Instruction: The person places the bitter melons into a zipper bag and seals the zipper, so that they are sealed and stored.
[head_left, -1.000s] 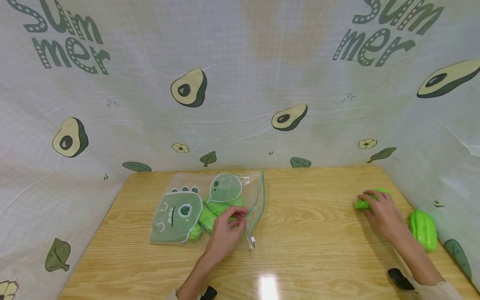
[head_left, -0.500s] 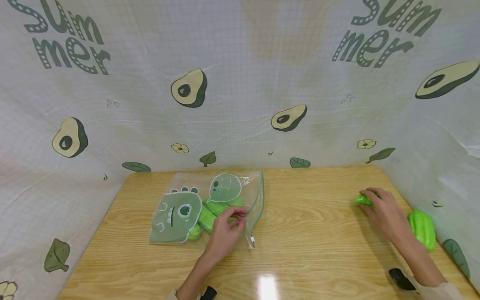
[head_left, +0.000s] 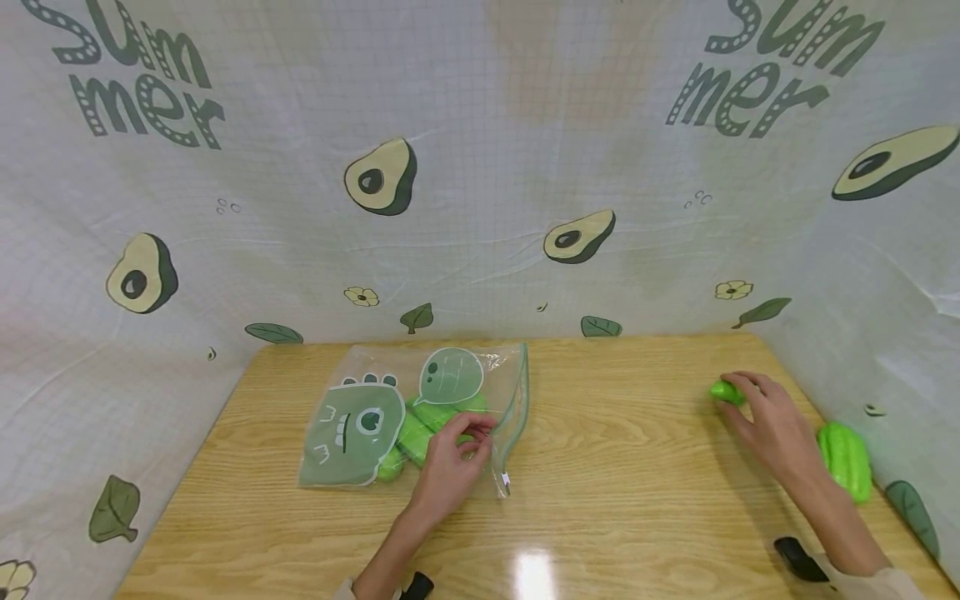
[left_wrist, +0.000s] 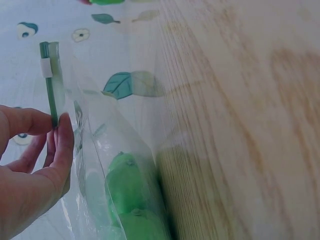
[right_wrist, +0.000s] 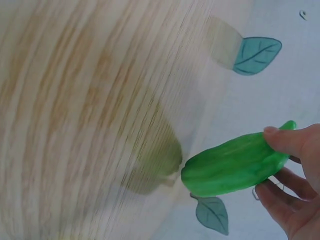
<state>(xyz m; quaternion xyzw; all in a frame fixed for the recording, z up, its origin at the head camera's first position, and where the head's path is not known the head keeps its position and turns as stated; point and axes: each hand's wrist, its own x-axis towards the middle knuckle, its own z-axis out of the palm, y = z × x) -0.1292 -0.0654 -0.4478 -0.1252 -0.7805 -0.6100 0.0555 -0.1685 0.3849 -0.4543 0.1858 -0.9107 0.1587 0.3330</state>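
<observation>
My left hand (head_left: 453, 467) pinches the green-edged mouth of a clear slider zip bag (head_left: 352, 450) printed with a green monster. In the left wrist view, thumb and fingers grip its green zip strip (left_wrist: 51, 100), just below a white slider (left_wrist: 46, 67). Several green toy vegetables (left_wrist: 125, 185) lie inside the bag, partly covered by the print. Over at the right, my right hand (head_left: 772, 425) holds a toy cucumber (right_wrist: 235, 167) by its stem end, between thumb and fingers. The cucumber's blunt end points away from the palm, close over the table.
A ribbed green toy vegetable (head_left: 846, 461) lies at the table's right edge, beside the right forearm. The wooden table (head_left: 615, 500) is bordered by a printed cloth (head_left: 480, 250) at the back and both sides.
My right hand has turned the toy cucumber, so its far end no longer shows behind the fingers, and has risen slightly. The left hand and the bag stay in place.
</observation>
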